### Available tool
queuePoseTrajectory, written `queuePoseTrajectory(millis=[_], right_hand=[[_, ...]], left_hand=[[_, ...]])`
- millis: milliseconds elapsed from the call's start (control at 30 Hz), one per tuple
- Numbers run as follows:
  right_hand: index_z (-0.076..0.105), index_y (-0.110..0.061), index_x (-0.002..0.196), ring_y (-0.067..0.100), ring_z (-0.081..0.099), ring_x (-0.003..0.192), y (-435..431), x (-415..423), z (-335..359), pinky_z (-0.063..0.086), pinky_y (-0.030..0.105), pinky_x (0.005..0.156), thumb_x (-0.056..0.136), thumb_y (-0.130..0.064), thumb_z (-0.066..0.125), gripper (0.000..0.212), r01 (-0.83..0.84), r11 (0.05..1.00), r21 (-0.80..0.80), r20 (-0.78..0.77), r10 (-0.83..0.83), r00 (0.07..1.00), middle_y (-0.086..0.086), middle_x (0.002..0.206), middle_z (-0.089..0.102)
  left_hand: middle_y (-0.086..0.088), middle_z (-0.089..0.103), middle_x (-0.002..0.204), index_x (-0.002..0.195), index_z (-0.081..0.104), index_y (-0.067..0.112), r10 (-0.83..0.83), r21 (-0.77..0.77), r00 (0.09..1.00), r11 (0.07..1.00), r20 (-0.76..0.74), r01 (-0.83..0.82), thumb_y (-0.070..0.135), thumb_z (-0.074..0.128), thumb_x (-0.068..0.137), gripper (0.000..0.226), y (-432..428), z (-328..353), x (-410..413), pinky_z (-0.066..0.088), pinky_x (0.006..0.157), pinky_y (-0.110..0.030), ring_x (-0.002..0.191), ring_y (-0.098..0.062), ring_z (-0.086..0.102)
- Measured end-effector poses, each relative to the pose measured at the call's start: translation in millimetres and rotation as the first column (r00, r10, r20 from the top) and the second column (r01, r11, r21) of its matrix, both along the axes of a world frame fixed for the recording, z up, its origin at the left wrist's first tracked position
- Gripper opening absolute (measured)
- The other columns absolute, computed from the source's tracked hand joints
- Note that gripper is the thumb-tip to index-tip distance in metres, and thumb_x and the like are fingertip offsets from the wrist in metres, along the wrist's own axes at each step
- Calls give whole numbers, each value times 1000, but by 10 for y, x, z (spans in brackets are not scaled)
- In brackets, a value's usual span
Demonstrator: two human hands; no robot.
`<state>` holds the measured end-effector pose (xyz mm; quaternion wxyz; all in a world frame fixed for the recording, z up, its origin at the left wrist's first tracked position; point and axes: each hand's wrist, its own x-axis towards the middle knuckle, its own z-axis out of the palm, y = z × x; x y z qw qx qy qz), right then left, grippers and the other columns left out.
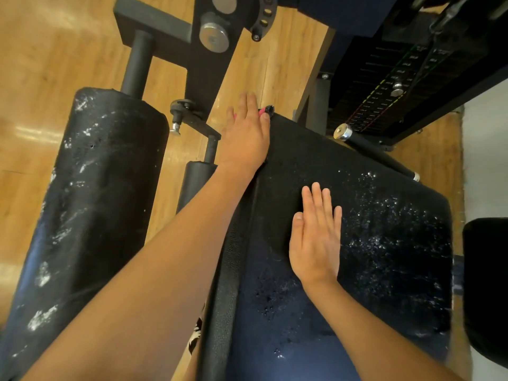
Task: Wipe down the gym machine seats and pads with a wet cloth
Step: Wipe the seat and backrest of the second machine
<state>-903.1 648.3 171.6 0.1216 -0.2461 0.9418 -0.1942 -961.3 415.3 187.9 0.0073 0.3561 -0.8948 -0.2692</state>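
**Both hands on the machine seat**

Wooden flooring (pixel 49 64) runs under a black gym machine; its dark seat pad (pixel 384 215) fills the lower right, speckled with wet droplets and white flecks; a large black roller pad (pixel 90 204) stands to the left, streaked with white marks, and a smaller roller (pixel 196 180) sits between the two. Behind the seat, a weight stack (pixel 390 89) with a metal pin is in view. The left hand (pixel 247 133) reaches to the far left corner of the seat, fingers extended, thumb on the pad's edge; something pink and black (pixel 265 110) shows just beyond the fingers, but I cannot tell whether the hand grips it or whether it is the cloth. The right hand (pixel 316 235) lies flat and released on the seat surface, palm down, fingers together, holding nothing.
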Motion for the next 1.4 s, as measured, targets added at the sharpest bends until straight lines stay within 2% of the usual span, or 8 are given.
queuePoseTrajectory(millis=[133,267,533,767,867,1000,1200,1400], right_hand=[[15,-23,162,13,-3,160,7,-1,-17,2,45,131,110,-37,13,54,-8,1000,-11,-9,8,1000,-4,172,10],[19,-21,162,14,0,160,1,0,-22,3,46,130,110,-35,15,54,-19,1000,-20,-16,19,1000,-4,172,12],[18,-21,163,15,1,160,-9,-8,6,3,47,130,109,-36,14,56,-26,1000,-7,-8,26,1000,-6,171,9],[20,-21,164,16,0,160,-13,-43,2,2,47,130,108,-35,14,58,-34,999,30,3,34,999,-4,173,10],[19,-21,164,16,0,160,-15,-33,20,1,46,130,108,-36,13,59,-30,999,30,-1,30,1000,-5,173,10],[18,-22,164,15,-1,160,-7,-22,28,0,45,130,108,-36,12,59,-27,999,27,1,27,1000,-6,173,9],[21,-20,164,15,1,160,-12,-9,48,0,45,130,107,-36,12,60,-15,1000,-12,1,15,1000,-4,173,12],[21,-20,164,16,1,160,-9,0,59,1,46,130,106,-37,11,61,-20,1000,-10,-10,20,1000,-3,173,12]], left_hand=[[-11,11,170,161,16,11,-39,-83,999,996,29,41,42,16,109,61,-26,35,-69,22,122,-56,154,-39,15],[-4,6,171,162,20,17,-115,-217,990,967,86,132,41,19,110,57,78,138,-122,14,121,-61,156,-37,5],[-6,5,171,161,22,15,-115,-138,991,983,64,123,38,25,111,55,84,157,-51,10,124,-57,157,-36,0],[-10,7,171,161,22,10,-143,-131,990,981,5,143,33,28,110,56,232,133,281,15,124,-52,156,-38,6],[-12,8,170,160,23,9,-145,-151,989,978,15,146,33,26,109,56,356,100,487,18,125,-54,156,-38,7],[-11,5,171,161,20,11,-141,-136,990,981,20,142,33,26,110,56,538,83,714,13,126,-53,156,-38,3],[-7,0,171,162,14,14,-115,-102,992,988,51,120,41,13,104,64,840,127,1136,8,124,-52,157,-33,-2],[-7,0,171,162,13,15,-94,-84,991,991,97,102,39,17,105,62,1084,166,1513,8,124,-51,157,-32,-2]])
